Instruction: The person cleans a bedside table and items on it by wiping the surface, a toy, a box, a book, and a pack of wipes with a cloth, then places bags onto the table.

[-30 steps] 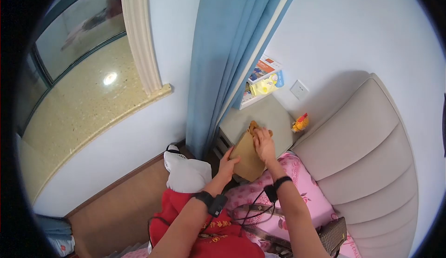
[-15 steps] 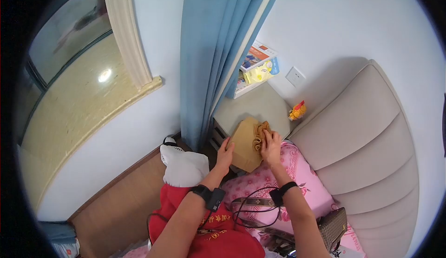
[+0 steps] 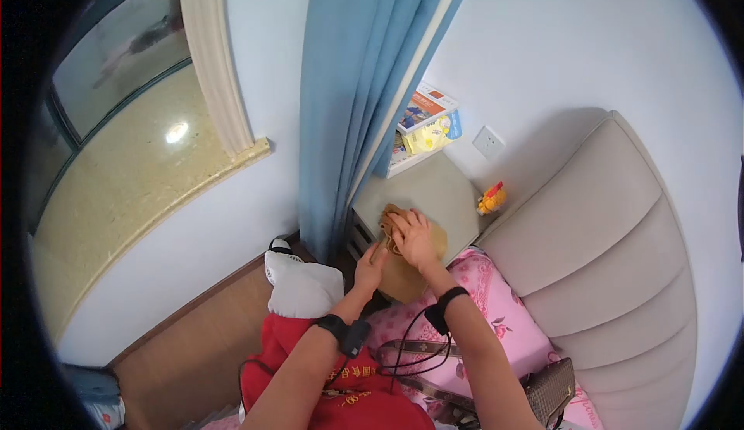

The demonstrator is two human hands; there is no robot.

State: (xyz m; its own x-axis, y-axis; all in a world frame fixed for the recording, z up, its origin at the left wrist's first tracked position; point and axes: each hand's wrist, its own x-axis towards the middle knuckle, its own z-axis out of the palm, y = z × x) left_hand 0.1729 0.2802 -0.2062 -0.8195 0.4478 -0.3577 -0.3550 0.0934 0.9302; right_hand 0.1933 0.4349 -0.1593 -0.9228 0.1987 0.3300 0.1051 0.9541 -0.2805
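Observation:
A flat tan piece [image 3: 404, 279] lies at the front edge of the grey bedside table [image 3: 434, 186]. My left hand [image 3: 370, 267] grips its left edge, thumb on top. Bunched brown cloth [image 3: 391, 232] rests on the upper left part of the tan piece. My right hand [image 3: 415, 238] presses on this cloth with its fingers bent around it. The fingertips are partly hidden in the folds. Black bands with small devices sit on both wrists.
Books and a yellow packet [image 3: 428, 135] stand at the table's back, near a blue curtain [image 3: 341, 104]. A small orange toy [image 3: 491, 197] is by the padded headboard [image 3: 581, 221]. Pink bedding [image 3: 496, 298], a brown bag [image 3: 549, 387], a cable and a red bag [image 3: 364, 395] lie nearer.
My right hand and the brown cloth have moved from the right side of the tan piece to its left side, close to my left hand. The view has shifted slightly.

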